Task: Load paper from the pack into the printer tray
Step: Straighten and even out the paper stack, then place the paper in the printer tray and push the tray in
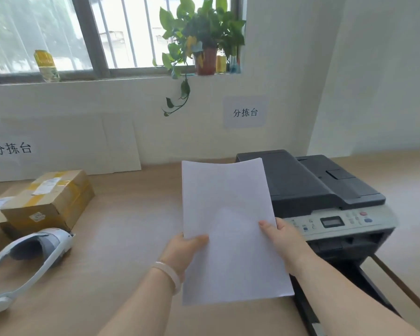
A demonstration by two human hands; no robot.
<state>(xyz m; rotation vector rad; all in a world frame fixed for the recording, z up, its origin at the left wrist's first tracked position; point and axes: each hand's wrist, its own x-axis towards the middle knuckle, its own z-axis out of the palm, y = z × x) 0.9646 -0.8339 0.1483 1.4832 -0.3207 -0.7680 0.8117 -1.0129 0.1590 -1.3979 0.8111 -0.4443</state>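
Note:
A thin stack of white paper is held up above the wooden table, its long side pointing away from me. My left hand grips its left edge, thumb on top. My right hand grips the right edge, thumb on top. A dark grey printer stands just right of the paper. Its tray is pulled out toward me, partly hidden behind my right forearm and the sheets. No paper pack is in view.
A taped cardboard box sits at the left of the table, with a white headset in front of it. White boards lean on the wall behind. A potted plant and a yellow bottle stand on the windowsill.

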